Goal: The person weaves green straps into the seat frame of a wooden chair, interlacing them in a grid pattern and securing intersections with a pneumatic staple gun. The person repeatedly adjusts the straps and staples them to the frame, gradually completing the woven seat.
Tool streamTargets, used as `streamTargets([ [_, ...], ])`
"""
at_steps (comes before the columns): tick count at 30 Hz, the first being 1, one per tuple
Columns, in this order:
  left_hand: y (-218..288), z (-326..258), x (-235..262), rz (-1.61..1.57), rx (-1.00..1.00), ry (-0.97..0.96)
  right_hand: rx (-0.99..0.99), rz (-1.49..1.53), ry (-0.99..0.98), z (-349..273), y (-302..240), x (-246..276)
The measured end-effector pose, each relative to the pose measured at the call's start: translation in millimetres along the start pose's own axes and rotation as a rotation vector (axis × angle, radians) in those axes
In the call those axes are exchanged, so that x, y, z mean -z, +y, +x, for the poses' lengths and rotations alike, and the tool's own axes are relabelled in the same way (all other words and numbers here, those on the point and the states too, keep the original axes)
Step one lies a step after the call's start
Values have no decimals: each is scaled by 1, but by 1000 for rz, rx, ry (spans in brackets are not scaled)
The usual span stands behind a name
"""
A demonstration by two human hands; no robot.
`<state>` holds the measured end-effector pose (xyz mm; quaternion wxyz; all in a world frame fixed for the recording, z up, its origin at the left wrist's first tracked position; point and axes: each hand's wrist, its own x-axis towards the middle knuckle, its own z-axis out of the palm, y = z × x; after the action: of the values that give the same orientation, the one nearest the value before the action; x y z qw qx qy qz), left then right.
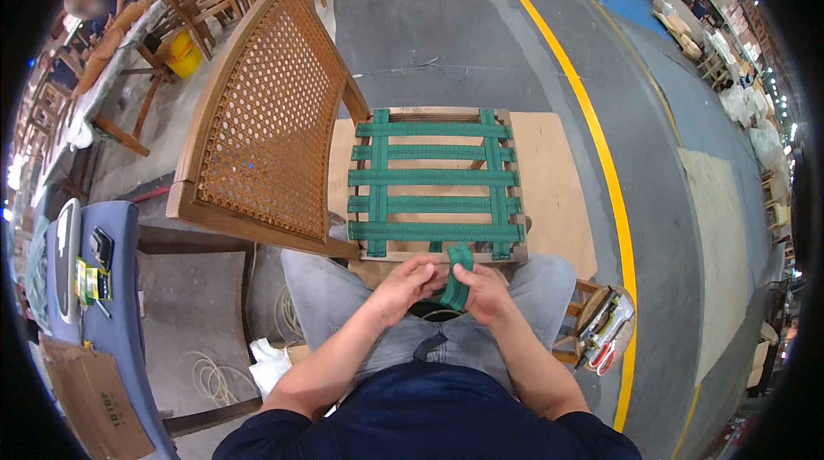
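Note:
A wooden chair with a woven cane back (273,87) stands between my knees, its back on the left. Green webbing straps (433,177) cross its open seat frame, several running left to right and two interlaced through them. At the near rail, my right hand (487,295) pinches a loose green webbing strap (457,275) between thumb and fingers, the strip bent upright. Just left of this strap, my left hand (405,288) has its fingers curled in and the thumb pressed to them. What those fingers hold, if anything, is hidden.
At right stands a wooden stool (592,310) carrying scissors (603,357) and a metal tool. A blue padded surface (120,288) at left holds small packages. Cord (215,378) coils on the floor. Far left, a person works near a yellow bucket (182,54) and stacked chairs.

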<state>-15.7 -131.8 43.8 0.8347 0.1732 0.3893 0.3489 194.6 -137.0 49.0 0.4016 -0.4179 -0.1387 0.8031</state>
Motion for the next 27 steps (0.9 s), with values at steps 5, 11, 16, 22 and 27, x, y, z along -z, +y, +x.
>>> streamTargets([
  [5,4,34,13,-45,109,13,-214,8,-12,2,27,-5],
  [11,-10,70,18,-34,146,316,-100,-406,75,12,27,15],
  [16,1,112,26,-80,119,423,391,-800,298,54,8,33],
  [22,-4,112,25,-142,123,475,629,-1349,323,108,-58,26],
  [27,12,92,27,31,247,377,452,-1622,197,137,-55,36],
])
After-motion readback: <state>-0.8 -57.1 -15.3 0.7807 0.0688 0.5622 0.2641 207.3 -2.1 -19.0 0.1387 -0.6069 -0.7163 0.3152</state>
